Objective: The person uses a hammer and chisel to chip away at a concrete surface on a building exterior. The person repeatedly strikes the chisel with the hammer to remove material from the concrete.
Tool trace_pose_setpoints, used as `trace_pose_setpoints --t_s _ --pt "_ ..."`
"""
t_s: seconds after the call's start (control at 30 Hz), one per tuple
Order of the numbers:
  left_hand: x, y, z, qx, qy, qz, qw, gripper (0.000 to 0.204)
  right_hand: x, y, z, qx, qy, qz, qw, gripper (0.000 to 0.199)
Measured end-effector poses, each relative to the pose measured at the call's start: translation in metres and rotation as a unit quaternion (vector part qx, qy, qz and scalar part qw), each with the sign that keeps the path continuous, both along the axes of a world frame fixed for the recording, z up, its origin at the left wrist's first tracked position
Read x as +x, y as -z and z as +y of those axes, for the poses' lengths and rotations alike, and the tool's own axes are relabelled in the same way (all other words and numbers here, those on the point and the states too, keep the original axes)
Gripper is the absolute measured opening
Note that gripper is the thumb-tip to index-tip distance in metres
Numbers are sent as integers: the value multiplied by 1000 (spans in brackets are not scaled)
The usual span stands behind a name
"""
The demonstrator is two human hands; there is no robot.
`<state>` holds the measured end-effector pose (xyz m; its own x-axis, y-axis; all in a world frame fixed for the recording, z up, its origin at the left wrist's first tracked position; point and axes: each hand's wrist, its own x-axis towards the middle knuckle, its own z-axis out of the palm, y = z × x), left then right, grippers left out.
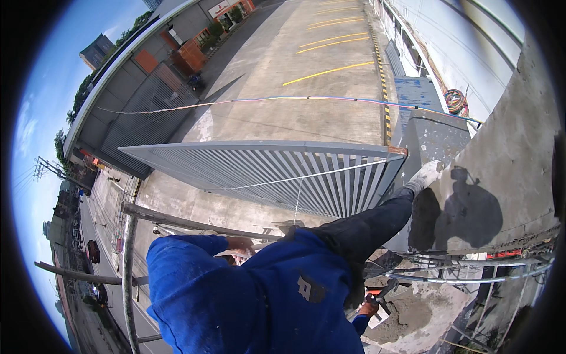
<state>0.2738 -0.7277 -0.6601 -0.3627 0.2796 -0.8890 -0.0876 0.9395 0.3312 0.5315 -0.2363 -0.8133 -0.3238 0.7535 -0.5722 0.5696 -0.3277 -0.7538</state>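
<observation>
My left hand (238, 243) is closed round a scaffold pipe (188, 219) in front of my chest, its fingers partly hidden by the blue sleeve. Low on the right, my right hand (369, 308) grips a dark-handled tool that looks like a trowel (383, 307); its blade is hard to make out. Beside that hand, wet grey mortar (410, 318) lies spread on a pale board (451, 301). My leg (377, 221) in dark trousers stretches up to the right, the foot (427, 174) resting on a grey concrete ledge.
A grey slatted metal gate (283, 171) stands below in front of me. A bundled cable (306, 98) crosses above it. On the right, a rough plastered wall (519, 153) carries my shadow. More scaffold pipes (471, 277) run below it, and a road lies far down left.
</observation>
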Motion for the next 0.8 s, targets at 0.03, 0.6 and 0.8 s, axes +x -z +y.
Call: trace_pose_setpoints --t_s 0.03,0.6,0.8 --pt "-35 0 4 29 -69 -116 990 37 -7 -14 -5 -15 20 9 1000 29" --pt "-221 -245 588 610 98 338 710 20 -141 -370 100 438 41 184 879 35" --pt "-228 -266 636 679 85 390 616 27 -169 -366 100 456 25 166 874 35"
